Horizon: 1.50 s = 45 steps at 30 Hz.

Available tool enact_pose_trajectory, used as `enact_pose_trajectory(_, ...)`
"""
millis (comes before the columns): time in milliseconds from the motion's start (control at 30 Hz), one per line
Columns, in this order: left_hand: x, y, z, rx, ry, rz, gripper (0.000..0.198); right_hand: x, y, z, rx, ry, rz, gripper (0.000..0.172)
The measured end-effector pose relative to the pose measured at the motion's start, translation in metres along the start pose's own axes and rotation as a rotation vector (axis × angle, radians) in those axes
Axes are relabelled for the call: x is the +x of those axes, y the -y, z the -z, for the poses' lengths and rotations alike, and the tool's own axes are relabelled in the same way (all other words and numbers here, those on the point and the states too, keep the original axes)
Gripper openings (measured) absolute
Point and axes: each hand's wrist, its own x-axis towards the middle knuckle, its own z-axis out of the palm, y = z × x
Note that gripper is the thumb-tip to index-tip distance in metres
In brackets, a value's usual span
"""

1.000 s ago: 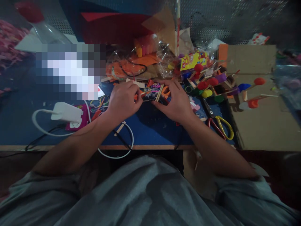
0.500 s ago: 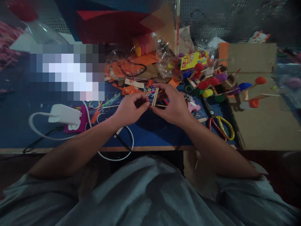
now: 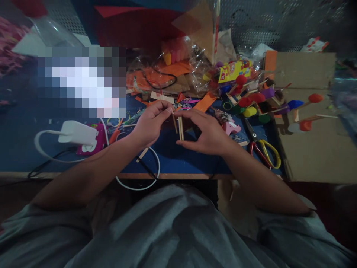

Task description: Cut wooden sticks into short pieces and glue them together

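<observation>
- White charger (image 3: 78,133), far left of the scissors (image 3: 263,150), lies on the blue tabletop (image 3: 25,149).
- Left hand (image 3: 147,128), left of the scissors, pinches a thin stick (image 3: 174,124) at its top between thumb and fingertips.
- Pair of sticks (image 3: 181,128), held upright above the tabletop just beside that stick; the step looks like lining them up, which calls for a steady pinch.
- Right hand (image 3: 210,134) clasps the pair, fingers curled.
- Clear plastic bag (image 3: 167,76), behind and left of the scissors, holds orange sheets; the rest is hazy.
- Yellow carton (image 3: 232,70), behind the scissors: contents hidden.

Blue-topped table (image 3: 25,149) carries a white charger (image 3: 78,133); red-and-yellow scissors (image 3: 264,150); cardboard sheet (image 3: 309,149) at right.
</observation>
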Motion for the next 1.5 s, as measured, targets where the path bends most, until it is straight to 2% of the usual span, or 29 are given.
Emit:
enact_pose_trajectory(200,-0.003,0.002,0.001,-0.042,0.026,0.058,0.029,-0.001,-0.007,-0.003,-0.026,-0.058,-0.004,0.077)
enact_pose_trajectory(433,-0.003,0.010,0.001,-0.065,0.037,-0.016,0.059,-0.001,-0.005,-0.007,-0.039,-0.065,-0.058,0.077)
enact_pose_trajectory(600,-0.005,0.007,-0.002,-0.128,0.030,0.021,0.068,-0.001,-0.006,-0.009,-0.056,-0.068,-0.053,0.073)
enact_pose_trajectory(733,-0.006,0.010,-0.004,-0.142,0.002,0.007,0.068,-0.001,-0.006,-0.014,-0.054,-0.087,-0.047,0.073)
enact_pose_trajectory(933,-0.008,0.008,-0.006,-0.159,0.013,0.036,0.056,-0.002,0.000,-0.014,-0.105,-0.125,-0.076,0.067)
enact_pose_trajectory(1067,-0.011,0.002,-0.006,-0.078,0.108,0.089,0.048,-0.003,-0.001,-0.008,-0.145,-0.152,-0.095,0.070)
enact_pose_trajectory(1167,-0.012,0.001,-0.004,0.028,0.158,0.076,0.048,-0.004,-0.003,-0.004,-0.145,-0.150,-0.116,0.074)
enact_pose_trajectory(1367,-0.010,0.000,-0.002,0.107,0.118,0.041,0.054,-0.004,-0.004,-0.005,-0.116,-0.175,-0.098,0.084)
enact_pose_trajectory(1500,-0.011,0.001,-0.002,0.110,0.108,0.041,0.054,-0.003,-0.004,-0.005,-0.094,-0.188,-0.064,0.085)
